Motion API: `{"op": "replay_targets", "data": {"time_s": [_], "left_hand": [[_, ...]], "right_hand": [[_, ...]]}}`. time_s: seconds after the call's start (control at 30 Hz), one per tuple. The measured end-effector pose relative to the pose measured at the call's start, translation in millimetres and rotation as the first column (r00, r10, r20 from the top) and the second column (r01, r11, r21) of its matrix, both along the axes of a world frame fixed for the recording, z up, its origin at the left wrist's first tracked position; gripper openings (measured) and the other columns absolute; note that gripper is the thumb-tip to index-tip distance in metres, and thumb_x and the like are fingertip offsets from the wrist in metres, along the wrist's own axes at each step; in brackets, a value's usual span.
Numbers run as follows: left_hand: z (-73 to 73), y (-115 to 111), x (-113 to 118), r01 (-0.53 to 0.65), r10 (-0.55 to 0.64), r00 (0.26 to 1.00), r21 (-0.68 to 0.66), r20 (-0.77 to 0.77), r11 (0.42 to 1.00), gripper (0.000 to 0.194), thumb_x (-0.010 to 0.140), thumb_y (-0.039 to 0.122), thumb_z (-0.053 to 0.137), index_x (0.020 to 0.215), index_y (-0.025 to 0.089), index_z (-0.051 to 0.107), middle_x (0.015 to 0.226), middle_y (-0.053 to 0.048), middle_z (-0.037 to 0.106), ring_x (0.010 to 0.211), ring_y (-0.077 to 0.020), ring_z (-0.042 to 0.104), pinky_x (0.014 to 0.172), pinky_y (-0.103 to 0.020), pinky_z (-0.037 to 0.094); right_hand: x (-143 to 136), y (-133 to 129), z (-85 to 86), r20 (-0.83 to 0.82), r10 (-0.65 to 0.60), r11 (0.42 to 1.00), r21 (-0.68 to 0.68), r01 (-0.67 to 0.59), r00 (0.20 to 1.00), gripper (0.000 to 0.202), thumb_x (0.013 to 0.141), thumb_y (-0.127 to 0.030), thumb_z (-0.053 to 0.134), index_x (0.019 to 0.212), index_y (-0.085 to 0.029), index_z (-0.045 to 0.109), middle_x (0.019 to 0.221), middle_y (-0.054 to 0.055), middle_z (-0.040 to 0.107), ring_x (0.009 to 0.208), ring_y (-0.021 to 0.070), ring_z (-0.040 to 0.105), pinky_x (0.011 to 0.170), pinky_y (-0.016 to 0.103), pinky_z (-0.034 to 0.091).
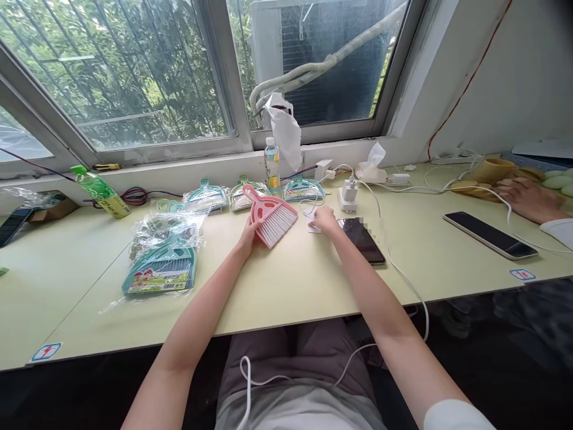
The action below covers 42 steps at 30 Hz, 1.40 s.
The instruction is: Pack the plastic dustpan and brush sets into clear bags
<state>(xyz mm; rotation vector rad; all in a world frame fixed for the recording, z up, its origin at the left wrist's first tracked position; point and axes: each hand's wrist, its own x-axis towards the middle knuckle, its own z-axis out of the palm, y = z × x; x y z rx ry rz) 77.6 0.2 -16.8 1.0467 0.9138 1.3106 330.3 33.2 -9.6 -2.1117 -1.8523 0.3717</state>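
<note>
My left hand grips a pink dustpan by its left side, just above the table. A small brush with pale bristles is nested in it. My right hand is closed, fingertips down at a small white flat item on the table; what it pinches, if anything, is hidden. Left of my left arm lie green dustpan-and-brush sets in clear plastic. More packed sets, including a teal one and another teal one, lie along the back of the table.
Right of my right hand lie a black tablet and a white charger plug with trailing cables. A phone lies farther right, near another person's hand. Bottles stand or lean at the back, one green, one clear.
</note>
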Motion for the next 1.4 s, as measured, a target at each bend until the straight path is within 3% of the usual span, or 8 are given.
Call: {"op": "replay_targets", "data": {"time_s": [0.2,0.57,0.77,0.97,1.13,1.23,1.33,1.4], "left_hand": [[-2.0,0,-2,-0.002,0.004,0.998,-0.030,0.055,1.000,0.067,0.058,0.024,0.074,0.123,0.022,0.058,0.119,-0.008,0.068,0.121,-0.0345,0.057,0.107,-0.050,0.045],[-6.0,3,-4,0.058,-0.063,0.996,0.067,0.069,0.996,0.068,0.059,0.028,0.074,0.125,0.022,0.059,0.121,-0.008,0.067,0.118,-0.0320,0.059,0.105,-0.050,0.043],[-5.4,2,-4,0.020,-0.021,0.998,0.013,0.062,1.000,0.064,0.057,0.026,0.075,0.119,0.020,0.060,0.119,-0.008,0.068,0.117,-0.0325,0.059,0.105,-0.049,0.044],[-10.7,7,-5,0.003,-0.003,0.999,-0.003,0.043,1.000,0.057,0.057,0.026,0.076,0.113,0.020,0.063,0.115,-0.008,0.069,0.117,-0.0332,0.060,0.106,-0.048,0.044],[-8.6,5,-5,0.006,-0.005,0.998,-0.015,0.056,1.000,0.058,0.058,0.027,0.076,0.114,0.020,0.062,0.118,-0.008,0.068,0.118,-0.0333,0.059,0.107,-0.048,0.043],[-3.1,1,-4,0.048,-0.050,0.995,0.026,0.084,0.998,0.062,0.059,0.027,0.076,0.119,0.020,0.061,0.122,-0.009,0.067,0.121,-0.0337,0.057,0.108,-0.050,0.042],[1.6,-3,-5,0.133,-0.146,0.980,0.100,0.135,0.986,0.066,0.061,0.027,0.076,0.124,0.019,0.060,0.125,-0.010,0.066,0.123,-0.0349,0.056,0.108,-0.052,0.042],[2.4,-4,-5,0.165,-0.183,0.971,0.122,0.156,0.979,0.066,0.063,0.028,0.076,0.126,0.018,0.060,0.126,-0.012,0.066,0.122,-0.0360,0.057,0.108,-0.053,0.042]], "right_hand": [[11,0,8.5,-0.081,0.119,0.990,-0.069,-0.125,0.990,0.054,0.068,-0.011,0.078,0.120,-0.014,0.063,0.113,0.010,0.066,0.108,0.0211,0.061,0.090,0.026,0.046],[15,-4,7.3,0.093,0.093,0.986,-0.147,-0.078,0.991,0.042,0.077,-0.040,0.075,0.112,-0.020,0.067,0.118,0.012,0.066,0.114,0.0279,0.058,0.089,0.034,0.044],[17,-2,7.0,0.011,-0.033,0.999,-0.037,0.034,0.999,0.084,0.067,-0.028,0.084,0.140,-0.010,0.044,0.133,0.021,0.052,0.116,0.0260,0.057,0.089,0.027,0.046],[25,-2,11.9,0.020,-0.067,0.992,-0.104,0.069,0.998,0.049,0.071,-0.019,0.077,0.117,-0.010,0.064,0.115,0.017,0.064,0.109,0.0276,0.060,0.086,0.030,0.048],[24,-7,19.9,-0.102,-0.222,0.968,0.094,0.232,0.970,0.037,0.082,-0.018,0.061,0.118,-0.020,0.069,0.116,0.016,0.067,0.111,0.0324,0.061,0.090,0.040,0.047],[25,-11,28.6,-0.226,-0.302,0.843,0.390,0.370,0.926,0.046,0.091,-0.020,0.044,0.136,-0.018,0.055,0.125,0.017,0.063,0.117,0.0309,0.058,0.096,0.044,0.044],[20,-15,39.8,-0.373,-0.214,0.706,0.580,0.407,0.903,0.054,0.097,-0.023,0.031,0.150,-0.015,0.035,0.136,0.018,0.054,0.124,0.0283,0.053,0.098,0.043,0.045],[7,-17,45.7,-0.466,-0.082,0.716,0.587,0.377,0.881,0.056,0.099,-0.030,0.027,0.153,-0.014,0.025,0.134,0.018,0.055,0.121,0.0271,0.055,0.092,0.041,0.050]]}}
